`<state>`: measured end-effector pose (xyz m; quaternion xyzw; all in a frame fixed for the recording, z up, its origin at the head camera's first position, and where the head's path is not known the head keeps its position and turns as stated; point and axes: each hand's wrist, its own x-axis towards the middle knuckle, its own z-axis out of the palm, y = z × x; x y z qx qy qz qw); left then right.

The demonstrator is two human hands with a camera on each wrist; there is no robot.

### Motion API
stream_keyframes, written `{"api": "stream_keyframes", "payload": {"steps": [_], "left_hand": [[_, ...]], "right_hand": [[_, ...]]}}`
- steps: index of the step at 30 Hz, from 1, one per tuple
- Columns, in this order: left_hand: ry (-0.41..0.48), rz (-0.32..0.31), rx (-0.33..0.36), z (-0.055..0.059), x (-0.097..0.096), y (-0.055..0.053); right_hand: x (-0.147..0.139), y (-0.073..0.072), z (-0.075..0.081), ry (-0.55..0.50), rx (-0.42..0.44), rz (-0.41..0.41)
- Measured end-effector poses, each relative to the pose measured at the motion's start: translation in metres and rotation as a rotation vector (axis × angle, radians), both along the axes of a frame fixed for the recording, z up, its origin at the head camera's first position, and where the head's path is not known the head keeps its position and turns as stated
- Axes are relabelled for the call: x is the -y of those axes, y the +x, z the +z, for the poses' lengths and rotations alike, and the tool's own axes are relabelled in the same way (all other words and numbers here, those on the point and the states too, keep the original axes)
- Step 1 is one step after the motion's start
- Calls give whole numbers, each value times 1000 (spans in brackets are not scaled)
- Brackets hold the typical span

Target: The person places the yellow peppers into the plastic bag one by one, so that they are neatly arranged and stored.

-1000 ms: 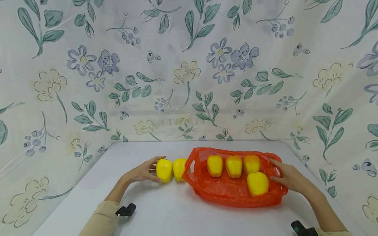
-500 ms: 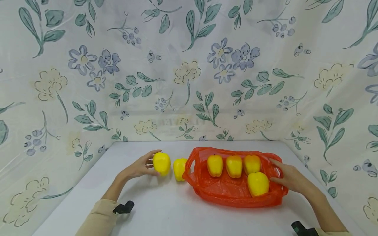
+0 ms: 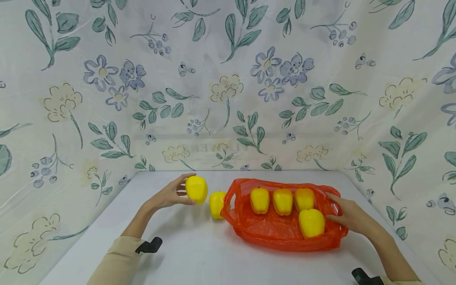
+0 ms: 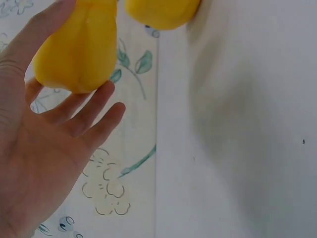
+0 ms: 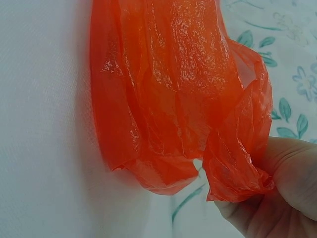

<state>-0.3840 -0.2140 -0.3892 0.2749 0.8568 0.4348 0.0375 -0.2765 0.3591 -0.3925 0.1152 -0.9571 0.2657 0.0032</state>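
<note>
My left hand (image 3: pixel 171 195) grips a yellow bell pepper (image 3: pixel 196 190) between thumb and fingers, holding it above the table. In the left wrist view that pepper (image 4: pixel 81 49) sits between the thumb and fingertips. A second yellow bell pepper (image 3: pixel 216 205) stands on the table, close to the left handle of an open red plastic bag (image 3: pixel 267 233). Several yellow bell peppers (image 3: pixel 282 202) lie inside the bag. At the bag's right end my right hand (image 3: pixel 350 213) holds its edge. The right wrist view shows the right hand (image 5: pixel 294 181) pinching the crumpled handle (image 5: pixel 237 168).
A white table (image 3: pixel 199 253) bears everything, its back edge against a floral curtain (image 3: pixel 224 103). Each wrist wears a black camera, the left one (image 3: pixel 149 245) near the beige sleeve (image 3: pixel 119 257).
The left hand has lifted its bell pepper off the table, up and away from the other one beside the bag. The right hand and the bag have stayed in place.
</note>
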Motion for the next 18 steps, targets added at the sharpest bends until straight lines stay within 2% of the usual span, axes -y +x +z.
{"api": "stream_keyframes", "payload": {"steps": [11,18], "left_hand": [[4,-21,-78,30,-22,6],[-23,-32,-127,48,-45,14]], "right_hand": [[0,-1,1,2,2,-3],[1,0,0,-3,10,-5]]}}
